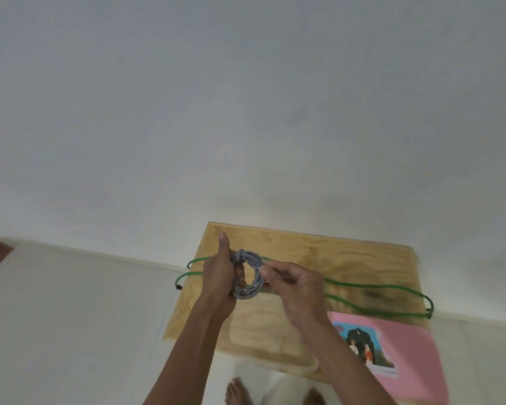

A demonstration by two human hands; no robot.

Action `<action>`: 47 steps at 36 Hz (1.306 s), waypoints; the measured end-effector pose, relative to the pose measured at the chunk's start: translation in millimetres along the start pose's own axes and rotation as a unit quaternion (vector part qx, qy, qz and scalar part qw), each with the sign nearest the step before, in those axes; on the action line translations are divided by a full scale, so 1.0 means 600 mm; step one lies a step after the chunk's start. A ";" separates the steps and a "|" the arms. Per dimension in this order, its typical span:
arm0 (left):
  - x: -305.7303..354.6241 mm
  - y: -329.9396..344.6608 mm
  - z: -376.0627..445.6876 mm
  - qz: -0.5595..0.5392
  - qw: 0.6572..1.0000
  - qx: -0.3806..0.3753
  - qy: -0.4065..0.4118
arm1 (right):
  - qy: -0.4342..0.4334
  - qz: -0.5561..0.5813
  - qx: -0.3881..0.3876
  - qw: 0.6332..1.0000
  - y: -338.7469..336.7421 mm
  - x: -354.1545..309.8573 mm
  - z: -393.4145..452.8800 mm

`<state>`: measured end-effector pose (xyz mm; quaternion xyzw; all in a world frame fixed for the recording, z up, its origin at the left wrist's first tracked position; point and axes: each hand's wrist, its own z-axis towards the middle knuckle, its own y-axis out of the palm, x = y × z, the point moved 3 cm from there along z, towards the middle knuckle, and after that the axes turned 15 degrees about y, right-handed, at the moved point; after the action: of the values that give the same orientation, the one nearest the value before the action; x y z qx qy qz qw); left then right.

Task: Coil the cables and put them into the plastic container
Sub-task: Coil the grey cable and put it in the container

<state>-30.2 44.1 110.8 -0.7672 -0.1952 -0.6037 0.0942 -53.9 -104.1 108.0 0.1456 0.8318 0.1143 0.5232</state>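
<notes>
the left hand [219, 276] grips one side of the grey coil [248, 276] above the board [333, 258]; the right hand [297, 287] pinches its other side, probably the loose end. if that pinch slips, the loops could spring open. the green cable [371, 287] lies uncoiled. no container shows. the pink box [406, 346] carries a picture, its writing unreadable.
</notes>
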 end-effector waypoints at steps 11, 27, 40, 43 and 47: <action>-0.023 -0.077 0.006 0.078 0.972 -0.204 0.086 | -0.054 -0.099 0.124 0.986 0.021 0.057 0.009; -0.123 -0.179 0.051 0.127 0.938 -0.321 0.030 | -0.020 -0.202 0.177 0.963 0.065 0.202 0.004; -0.232 -0.214 0.060 0.380 0.885 -0.156 0.221 | 0.023 -0.342 0.285 0.895 0.022 0.295 0.056; -0.259 -0.210 0.056 0.397 0.871 -0.196 0.212 | 0.056 -0.359 0.285 0.887 0.025 0.313 0.068; -0.295 -0.211 0.053 0.411 0.847 -0.244 0.232 | 0.096 -0.367 0.281 0.881 0.031 0.344 0.084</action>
<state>-88.8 137.7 -79.3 -0.6129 0.3193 -0.6985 0.1857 -90.6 -10.1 -80.2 -0.0411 0.8690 -0.3112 0.3824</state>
